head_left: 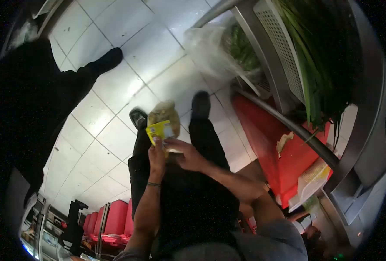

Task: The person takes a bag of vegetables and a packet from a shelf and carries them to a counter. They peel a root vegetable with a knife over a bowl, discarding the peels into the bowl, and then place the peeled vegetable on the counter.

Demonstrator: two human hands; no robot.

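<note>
**Head view: yellow packet pinched in my left grip, right hand closing in from the side**

Head camera looks straight down my front to the white tiled floor (114,91). My left hand (157,153) is raised in front of my waist, forearm running almost straight up the picture, a thin wristband (153,185) on it. Its grip is clenched on the lower edge of a yellow packet (159,130), thumb and fingers on the packet's near corner. The packet stands above that hand, its long axis tilted a little towards my right.

My right hand (189,155) comes in from the right, elbow bent and forearm slanting across my body. Its fingers point left at the packet's lower right corner and lie just beside my left fingers, touching or nearly so. I cannot tell whether this grip has closed on anything. The left hand is the nearer one, being on the packet already.

Just beyond the packet shows a pale lumpy bundle (164,112), between my two shoes (200,104) in the view. Whether it is held or lies on the floor I cannot tell.

Another person in black (32,108) stands at my left. At my right is a metal rack (271,30) with long green stalks (319,56), a clear bag of greens (221,48), and a red crate (267,139) below.
</note>
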